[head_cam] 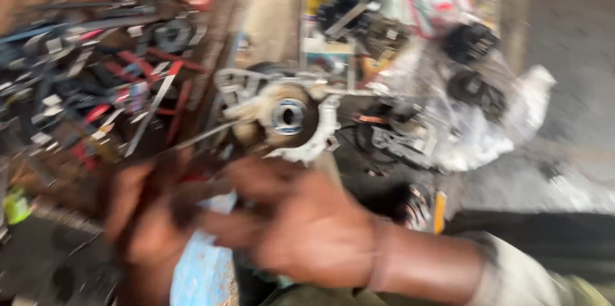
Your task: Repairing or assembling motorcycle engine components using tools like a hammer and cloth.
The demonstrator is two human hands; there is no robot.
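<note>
The whole view is smeared by motion. My left hand (pixel 146 219) is low on the left, its fingers curled around what looks like a thin metal tool (pixel 205 134). The tool's shaft points up and right toward a round metal engine part (pixel 289 117) with a bluish centre hole. My right hand (pixel 301 226) reaches in from the right on a sleeved arm. Its fingers stretch toward my left hand, and the blur hides whether they hold anything. The engine part lies just above both hands.
A heap of hand tools (pixel 109 82), several with red handles, fills the left side. At right, a white plastic sheet (pixel 506 120) holds dark gears and engine parts (pixel 471 43). A blue surface (pixel 202 267) lies under my hands. Grey concrete floor (pixel 570 43) is at the far right.
</note>
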